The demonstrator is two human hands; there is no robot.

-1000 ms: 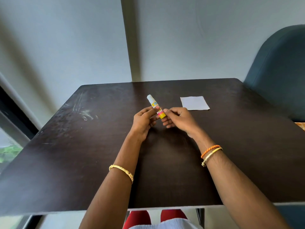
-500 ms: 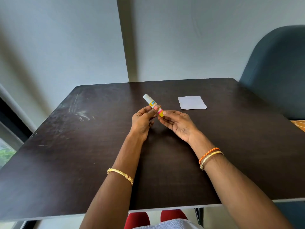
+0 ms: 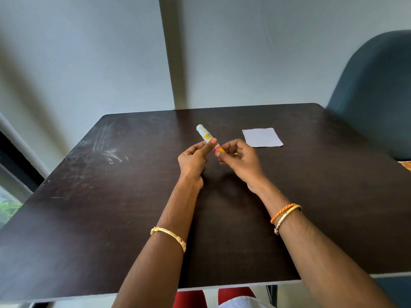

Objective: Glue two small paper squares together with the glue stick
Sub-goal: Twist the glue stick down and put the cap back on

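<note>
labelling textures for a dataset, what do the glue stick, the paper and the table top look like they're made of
Glue stick: seems smooth plastic, a white tube with a glossy printed yellow and pink label.
Paper: thin matte white sheet lying flat; whether one square or two stacked cannot be told.
Table: dark brown, probably wood or laminate with a dull sheen; pale scuffs and smears show near its far left corner.

Bare forearms, gold bangle [image 3: 169, 237] on left wrist, orange braided band [image 3: 282, 212] and gold bangle on right
</note>
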